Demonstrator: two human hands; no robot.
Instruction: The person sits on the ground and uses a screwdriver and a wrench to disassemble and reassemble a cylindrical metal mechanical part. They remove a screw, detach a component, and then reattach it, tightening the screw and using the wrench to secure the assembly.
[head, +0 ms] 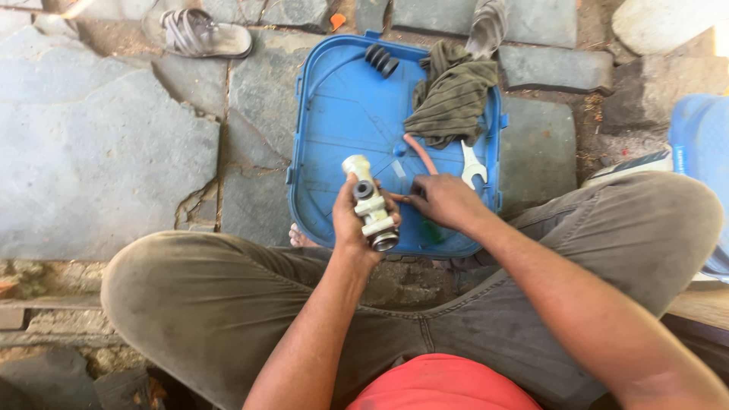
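Observation:
My left hand [351, 222] grips a pale metal cylinder part [370, 203] with a round open end toward me, held upright over the near edge of a blue plastic lid [334, 114]. Just to its right, my right hand [446, 202] pinches a thin orange-red tool [419, 152] whose shaft runs up over the lid. A silver open-end spanner [472, 165] lies on the lid just beyond my right hand. A striped olive rag [452, 95] is bunched at the lid's far right corner. A black ribbed rubber boot [380, 59] rests at the lid's far edge.
I sit low with knees spread in olive trousers over a cracked stone slab floor [99, 144]. A sandal [199, 33] lies at the far left. A blue container [702, 152] stands at the right edge. A shoe [630, 165] shows beside my right knee.

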